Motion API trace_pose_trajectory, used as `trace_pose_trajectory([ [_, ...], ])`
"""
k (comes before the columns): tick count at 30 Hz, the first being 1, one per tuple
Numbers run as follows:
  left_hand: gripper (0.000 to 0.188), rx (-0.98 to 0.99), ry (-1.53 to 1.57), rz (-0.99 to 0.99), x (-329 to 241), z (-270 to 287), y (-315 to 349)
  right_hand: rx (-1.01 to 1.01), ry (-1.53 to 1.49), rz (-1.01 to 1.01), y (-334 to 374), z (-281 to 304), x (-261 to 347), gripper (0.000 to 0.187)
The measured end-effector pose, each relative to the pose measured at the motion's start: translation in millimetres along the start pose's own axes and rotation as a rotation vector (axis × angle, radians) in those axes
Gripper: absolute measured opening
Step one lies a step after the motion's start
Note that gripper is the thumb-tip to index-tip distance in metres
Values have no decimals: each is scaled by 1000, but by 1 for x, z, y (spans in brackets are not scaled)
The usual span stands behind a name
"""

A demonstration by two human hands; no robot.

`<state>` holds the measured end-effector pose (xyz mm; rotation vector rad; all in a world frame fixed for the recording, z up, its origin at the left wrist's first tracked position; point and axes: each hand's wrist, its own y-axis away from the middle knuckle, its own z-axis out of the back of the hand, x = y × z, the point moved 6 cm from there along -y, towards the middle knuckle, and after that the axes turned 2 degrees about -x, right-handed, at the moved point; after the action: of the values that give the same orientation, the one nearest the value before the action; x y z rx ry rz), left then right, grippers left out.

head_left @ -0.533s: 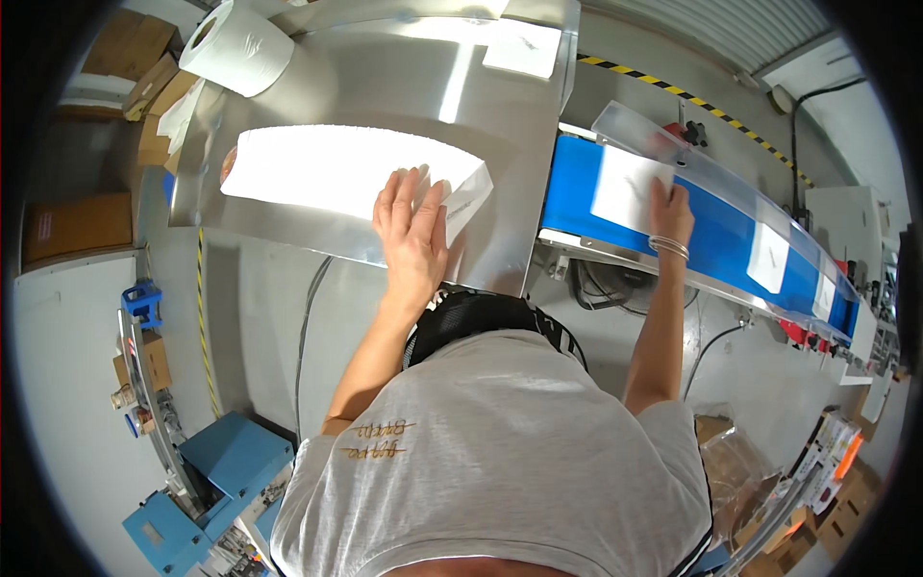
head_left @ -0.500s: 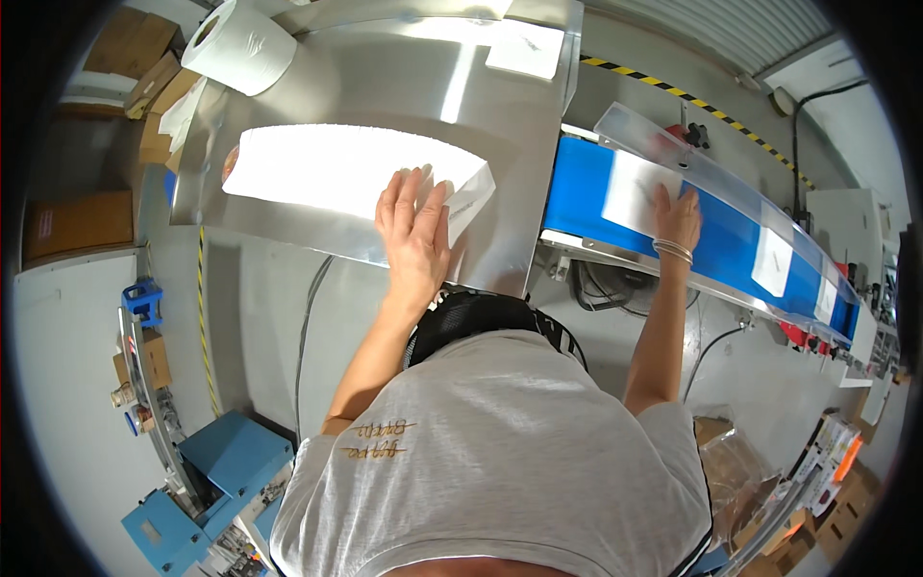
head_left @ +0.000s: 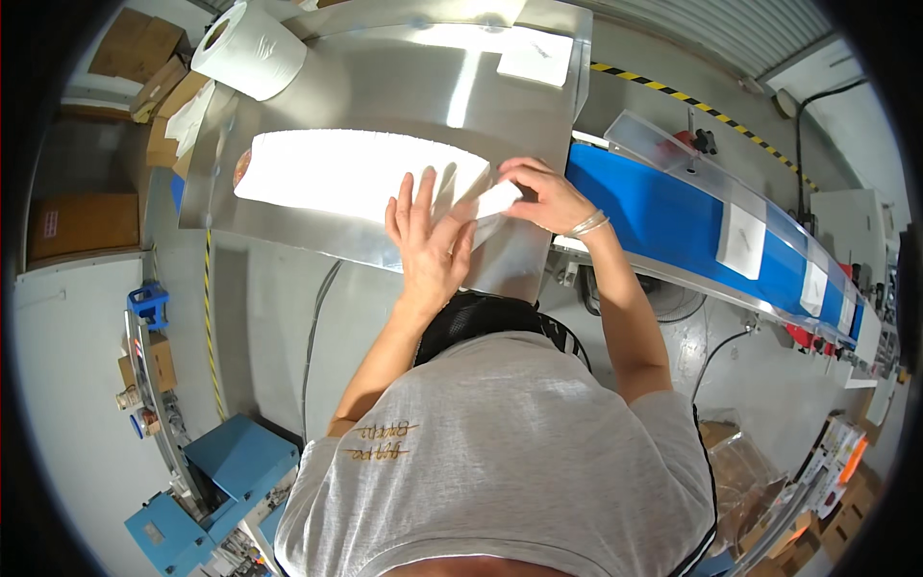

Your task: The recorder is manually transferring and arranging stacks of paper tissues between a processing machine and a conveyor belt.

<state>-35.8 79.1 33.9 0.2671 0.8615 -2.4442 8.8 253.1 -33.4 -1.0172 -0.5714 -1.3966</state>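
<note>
A long fanned row of flat white paper pieces (head_left: 327,168) lies across the steel table (head_left: 385,82) in front of me. My left hand (head_left: 430,252) rests at the row's right end, its fingers stretched out and spread over the paper. Beside it, my right hand (head_left: 553,199) pinches the end white paper piece (head_left: 496,199), which bends up from the row; its far edge is hidden among the fingers. To the right runs a blue conveyor belt (head_left: 654,197) carrying several spaced white pieces, the nearest white piece (head_left: 741,242) lying flat.
A big white paper roll (head_left: 260,58) stands at the table's back left. Another white pile (head_left: 535,56) lies near the back right corner. A clear guard (head_left: 663,144) lines the belt's far side. Cardboard boxes (head_left: 91,226) sit at left, blue machine housings (head_left: 236,457) lower left.
My right hand has left the belt and come to the row's right end, taking hold of a paper piece. The pieces on the belt have travelled right. My left hand's fingers have spread.
</note>
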Motion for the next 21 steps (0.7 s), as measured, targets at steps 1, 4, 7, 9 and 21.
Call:
trace_pose_trajectory([
  [1,34,-17,38,51,3,2,-2,13,-64,-33,5,-1,-5,39],
  [4,37,-7,51,79,21,-2,1,-211,-469,-402,41,10,-46,29],
  [7,34,-20,34,60,22,0,1,-504,-20,-761,86,61,-72,32],
  [9,32,-28,56,48,22,-1,1,-812,-49,-769,128,91,-107,40],
  [21,27,-64,31,7,20,-1,0,-233,19,-259,27,35,1,49],
])
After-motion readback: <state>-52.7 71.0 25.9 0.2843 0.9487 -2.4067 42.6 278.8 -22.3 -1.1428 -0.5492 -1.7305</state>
